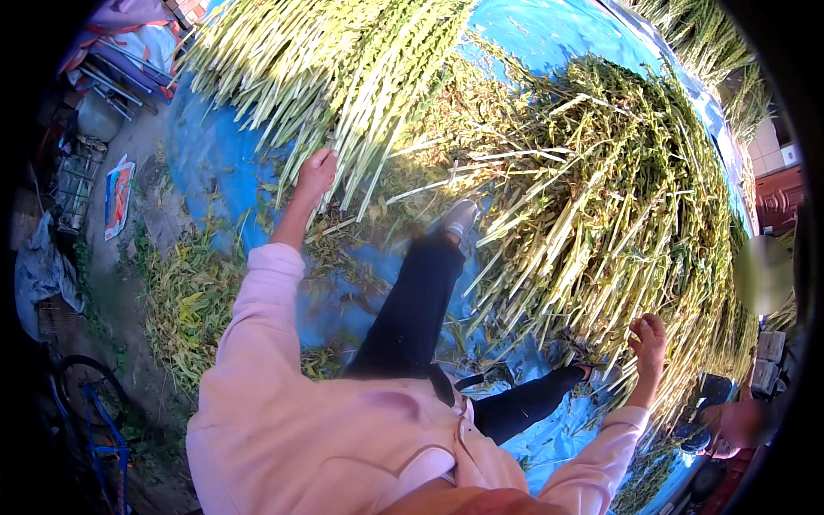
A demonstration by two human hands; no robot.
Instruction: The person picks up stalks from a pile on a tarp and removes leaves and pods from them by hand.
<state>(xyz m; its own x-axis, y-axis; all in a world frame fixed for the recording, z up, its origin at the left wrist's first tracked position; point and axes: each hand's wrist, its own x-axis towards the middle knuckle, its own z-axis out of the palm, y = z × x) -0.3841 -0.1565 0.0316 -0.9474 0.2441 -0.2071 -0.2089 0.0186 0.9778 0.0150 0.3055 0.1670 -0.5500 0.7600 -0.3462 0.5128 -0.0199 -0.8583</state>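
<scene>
My left hand [317, 172] is closed at the cut ends of a bundle of long pale-green stalks [370, 138], which reach up and away from it with leaves and seed heads at the far end. My right hand [649, 333], its fingers loosely curled, hangs above the stem ends of a large heap of leafy stalks [599, 212]; no object shows in it. Both piles lie on a blue plastic tarp [328, 315]. Loose leaves and single stems are strewn between them, around my shoes.
A bicycle [103, 425] stands at the lower left. A leaf pile [190, 302] lies at the tarp's left edge, near a printed bag [119, 199]. Folded cloth and poles [119, 71] are at the upper left. Another person [727, 425] is low at the right edge.
</scene>
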